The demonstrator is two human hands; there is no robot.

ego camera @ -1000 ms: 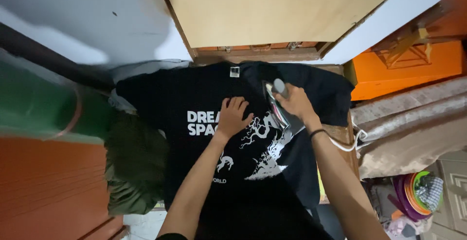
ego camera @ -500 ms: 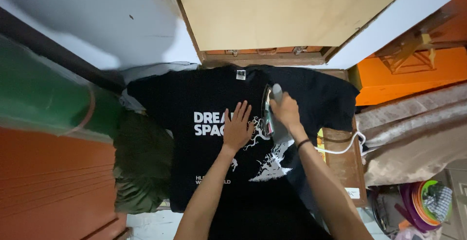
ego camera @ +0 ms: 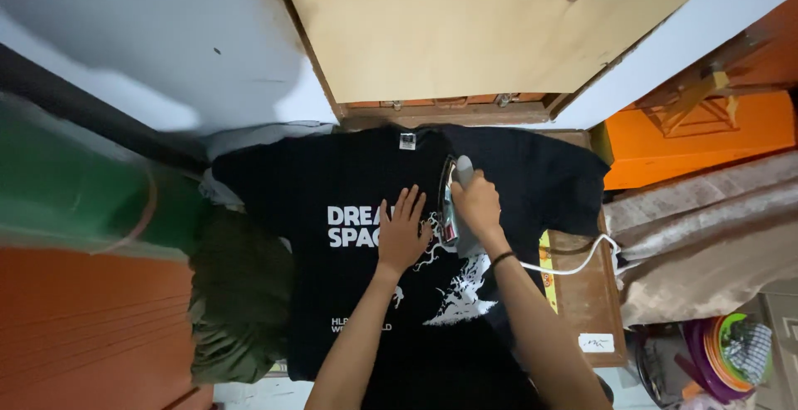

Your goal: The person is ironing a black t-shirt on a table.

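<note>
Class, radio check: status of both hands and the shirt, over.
Left hand flat on black T-shirt. Right hand in closed grip on iron. White cord trails right, off the shirt.

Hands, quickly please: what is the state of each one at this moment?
Left hand: open, flat on the black T-shirt.
Right hand: closed, grip around the handle of the iron.

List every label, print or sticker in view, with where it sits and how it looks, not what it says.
Neck label: small white square at the collar of the black T-shirt.
Chest print: white block lettering, partly under the left hand.
Graphic: white tree-like print below the iron held by the right hand.
Sticker: small white rectangle on the wooden board.
</note>
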